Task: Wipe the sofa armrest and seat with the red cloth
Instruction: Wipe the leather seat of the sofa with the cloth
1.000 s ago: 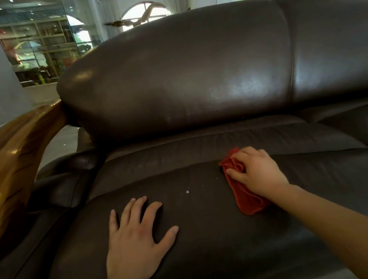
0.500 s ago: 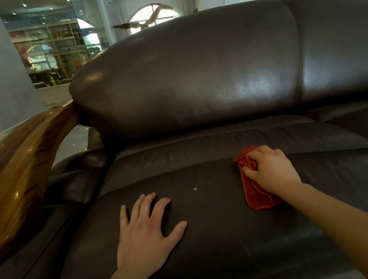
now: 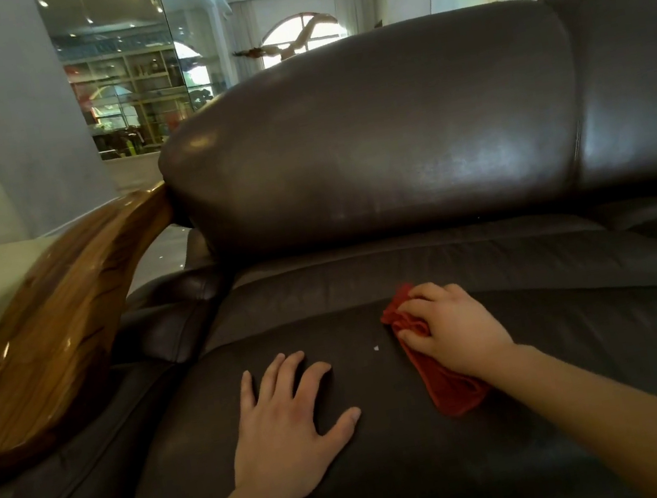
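Glossy dark-brown leather covers the sofa point(image 3: 387, 143), its backrest puffed into rounded cushions split by a vertical seam. At the left end curves a polished wooden armrest point(image 3: 58, 333) with streaky grain and bright highlights. On the smooth, slightly creased seat point(image 3: 399, 476), the left hand point(image 3: 286, 425) lies flat with fingers spread, holding nothing. Well apart from it, the right hand point(image 3: 457, 327) curls its fingers over the bunched upper end of the red cloth point(image 3: 445, 385), whose nubby lower end lies flat on the leather. A tiny pale speck point(image 3: 376, 348) sits between the hands.
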